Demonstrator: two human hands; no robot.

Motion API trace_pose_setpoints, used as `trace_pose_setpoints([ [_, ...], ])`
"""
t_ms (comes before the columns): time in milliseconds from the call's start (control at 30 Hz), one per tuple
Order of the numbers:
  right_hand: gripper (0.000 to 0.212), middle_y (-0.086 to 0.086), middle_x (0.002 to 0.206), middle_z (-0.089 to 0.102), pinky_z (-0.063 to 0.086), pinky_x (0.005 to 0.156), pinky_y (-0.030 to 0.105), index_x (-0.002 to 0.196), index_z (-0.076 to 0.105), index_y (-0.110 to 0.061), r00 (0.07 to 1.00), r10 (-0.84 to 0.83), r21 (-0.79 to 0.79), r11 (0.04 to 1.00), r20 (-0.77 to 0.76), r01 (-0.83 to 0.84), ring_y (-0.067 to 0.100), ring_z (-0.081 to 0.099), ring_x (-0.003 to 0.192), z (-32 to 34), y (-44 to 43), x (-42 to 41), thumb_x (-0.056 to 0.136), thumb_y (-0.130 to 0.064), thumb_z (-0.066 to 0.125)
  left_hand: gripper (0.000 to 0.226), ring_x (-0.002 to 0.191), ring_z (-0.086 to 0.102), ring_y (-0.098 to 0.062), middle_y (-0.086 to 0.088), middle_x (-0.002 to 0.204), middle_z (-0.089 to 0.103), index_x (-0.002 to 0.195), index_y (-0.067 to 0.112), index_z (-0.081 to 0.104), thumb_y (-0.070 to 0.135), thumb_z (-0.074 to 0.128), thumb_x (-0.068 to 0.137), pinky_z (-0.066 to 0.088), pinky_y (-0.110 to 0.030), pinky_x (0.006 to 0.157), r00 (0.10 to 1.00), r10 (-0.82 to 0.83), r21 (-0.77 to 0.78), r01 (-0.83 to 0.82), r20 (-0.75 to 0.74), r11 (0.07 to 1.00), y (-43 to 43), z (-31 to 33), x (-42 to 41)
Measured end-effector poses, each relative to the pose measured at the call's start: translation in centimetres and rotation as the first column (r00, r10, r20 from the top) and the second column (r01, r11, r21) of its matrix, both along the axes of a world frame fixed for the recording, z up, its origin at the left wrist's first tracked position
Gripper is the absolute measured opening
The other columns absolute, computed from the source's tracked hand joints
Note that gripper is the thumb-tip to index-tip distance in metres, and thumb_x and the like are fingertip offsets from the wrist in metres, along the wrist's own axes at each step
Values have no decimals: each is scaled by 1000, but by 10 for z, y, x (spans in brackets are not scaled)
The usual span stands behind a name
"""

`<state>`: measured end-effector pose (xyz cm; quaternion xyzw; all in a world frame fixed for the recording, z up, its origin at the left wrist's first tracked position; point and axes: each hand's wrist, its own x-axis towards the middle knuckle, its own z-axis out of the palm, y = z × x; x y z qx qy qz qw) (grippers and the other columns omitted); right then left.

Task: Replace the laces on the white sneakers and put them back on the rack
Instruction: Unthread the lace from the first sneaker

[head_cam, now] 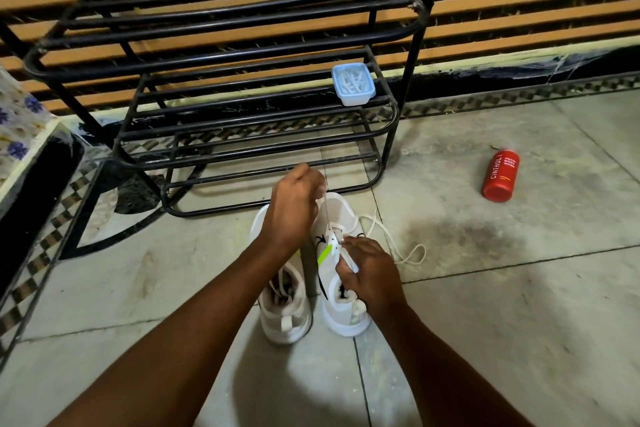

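Two white fabric sneakers [313,274] stand on grey floor tiles [485,322] before a black metal rack [221,55].
Left hand [294,211] pinches a taut white lace [327,215]; right hand [372,274] pinches lace at the right sneaker's eyelets.

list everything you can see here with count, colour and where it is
low-top fabric sneakers: 2, white, side by side on the floor before the rack
flat shoelace: 1, white, pulled from the right sneaker, slack looping to its right
tubular metal shoe rack: 1, black, against the wall
small lidded plastic box: 1, pale blue, on a middle shelf, right end
plastic body wash bottle: 1, red, lying on the floor, right
left hand: pinching the lace, raised
right hand: on the right sneaker, gripping lace
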<state>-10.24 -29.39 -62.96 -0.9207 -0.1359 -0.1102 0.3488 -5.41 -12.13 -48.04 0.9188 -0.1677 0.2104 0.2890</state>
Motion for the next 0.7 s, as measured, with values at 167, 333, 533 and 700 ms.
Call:
trace_pose_setpoints([
  [167, 47, 5, 121, 71, 52, 97, 39, 122, 72, -12, 1000, 22, 2, 1000, -9, -22, 25, 65, 113, -4, -2, 4, 86, -39, 56, 37, 70, 69, -23, -12, 80, 60, 78, 2, 65, -24, 40, 69, 60, -35, 63, 990, 32, -470, 37, 139, 882, -25, 54, -12],
  [333, 46, 2, 118, 72, 53, 95, 37, 118, 73, -14, 1000, 8, -13, 1000, -16, -8, 22, 64, 113, -1, 1, 4, 84, -40, 55, 21, 68, 74, -20, -9, 84, 62, 87, 4, 56, -1, 45, 104, 58, -33, 55, 984, 3, -664, -123, -180, 737, -37, 27, -1],
  [533, 49, 2, 118, 72, 53, 95, 33, 117, 74, -13, 1000, -30, 5, 1000, -7, 30, 22, 64, 115, 1, 3, 0, 83, -42, 53, 17, 90, 64, -26, -6, 96, 65, 99, 14, 52, -2, 50, 92, 56, -45, 76, 915, 82, -187, -167, -396, 968, -15, -29, 13],
  [700, 50, 4, 118, 72, 53, 95, 34, 115, 75, -12, 999, -42, 4, 999, 6, 42, 24, 65, 114, 1, 4, -1, 83, -43, 53, 34, 126, 47, -32, -12, 128, 60, 121, 11, 62, 32, 66, 95, 50, -44, 97, 832, 224, 514, 84, -508, 854, -4, -49, 8],
])
